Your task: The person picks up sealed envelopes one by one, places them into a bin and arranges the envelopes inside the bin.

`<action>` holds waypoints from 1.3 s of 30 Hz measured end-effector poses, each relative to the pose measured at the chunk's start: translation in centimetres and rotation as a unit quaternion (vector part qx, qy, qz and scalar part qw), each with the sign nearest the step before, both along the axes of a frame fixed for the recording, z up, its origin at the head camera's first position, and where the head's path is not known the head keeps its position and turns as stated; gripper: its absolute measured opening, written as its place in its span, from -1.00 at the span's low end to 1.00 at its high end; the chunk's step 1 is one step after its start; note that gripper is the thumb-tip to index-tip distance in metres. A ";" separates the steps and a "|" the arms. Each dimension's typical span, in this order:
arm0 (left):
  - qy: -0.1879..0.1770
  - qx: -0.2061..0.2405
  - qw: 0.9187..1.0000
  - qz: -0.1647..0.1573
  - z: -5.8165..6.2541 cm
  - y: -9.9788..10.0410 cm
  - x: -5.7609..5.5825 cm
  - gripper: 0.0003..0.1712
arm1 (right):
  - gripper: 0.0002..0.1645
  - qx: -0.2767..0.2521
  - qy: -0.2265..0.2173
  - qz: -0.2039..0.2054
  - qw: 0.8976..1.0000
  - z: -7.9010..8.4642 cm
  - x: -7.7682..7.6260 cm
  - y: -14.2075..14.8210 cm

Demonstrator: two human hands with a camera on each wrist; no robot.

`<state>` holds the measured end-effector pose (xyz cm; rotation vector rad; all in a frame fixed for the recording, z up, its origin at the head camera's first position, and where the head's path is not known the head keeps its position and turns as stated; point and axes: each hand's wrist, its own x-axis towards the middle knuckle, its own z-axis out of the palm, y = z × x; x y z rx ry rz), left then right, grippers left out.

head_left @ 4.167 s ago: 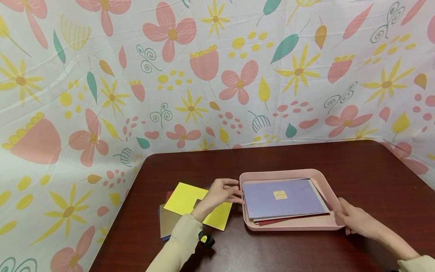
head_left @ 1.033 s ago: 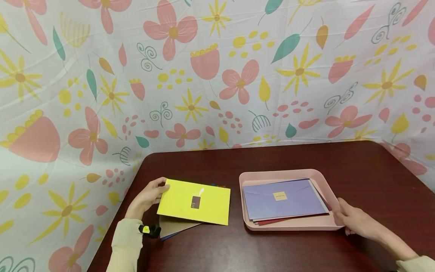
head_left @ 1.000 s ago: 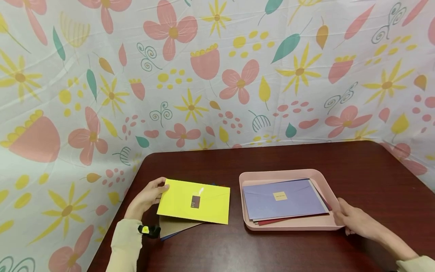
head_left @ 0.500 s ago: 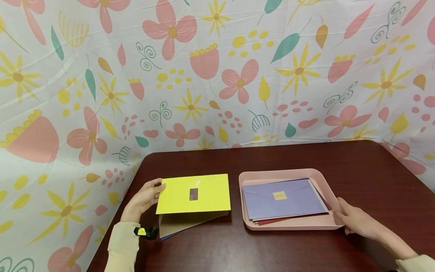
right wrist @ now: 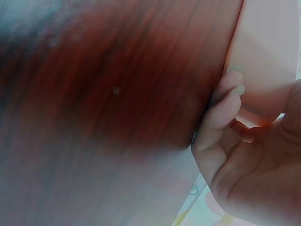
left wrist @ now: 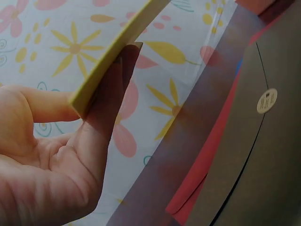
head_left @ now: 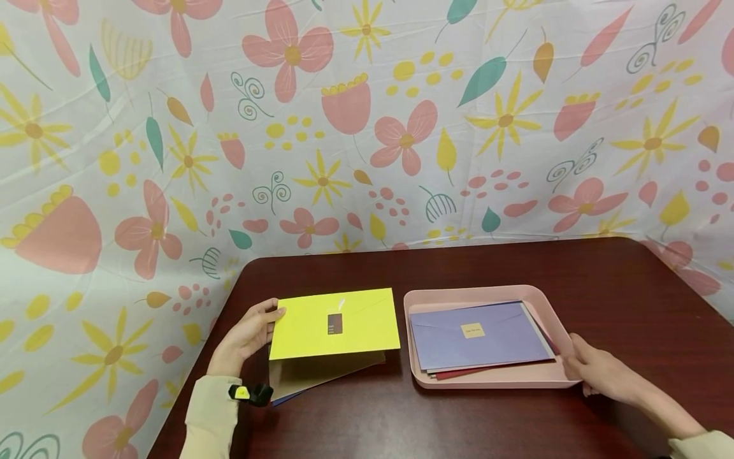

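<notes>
My left hand (head_left: 245, 338) pinches the left edge of a yellow envelope (head_left: 367, 322), raised and tilted over a small pile. In the left wrist view, thumb and fingers clasp the yellow envelope (left wrist: 110, 61) near its corner. Beneath lies a brown envelope (left wrist: 244, 141) with a round sticker, over a red envelope (left wrist: 207, 172); a blue edge (head_left: 283, 400) peeks out below. On the right, a pink tray (head_left: 487, 385) holds a lilac envelope (head_left: 504, 344) with a square label, atop several others. My right hand (head_left: 602, 368) grips the tray's right rim, fingers curled at its side.
All stands on a dark red-brown wooden table (head_left: 459, 421). A flower-print cloth (head_left: 367, 191) hangs behind the table and along its left side. The pile sits near the table's left edge, with a narrow gap between it and the tray.
Earlier, the left hand was by the tray's left side and the yellow envelope lay on the pile. Now that hand holds it up by its left edge, shifted slightly right. Right hand and tray look unmoved.
</notes>
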<state>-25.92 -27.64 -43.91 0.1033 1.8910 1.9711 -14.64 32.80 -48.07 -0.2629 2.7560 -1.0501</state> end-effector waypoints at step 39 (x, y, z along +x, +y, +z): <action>0.042 0.019 0.993 -0.105 0.0 5.2 -0.4 -0.85 | -0.85 0.005 -0.004 0.004 1.000 0.0 0.0 0.2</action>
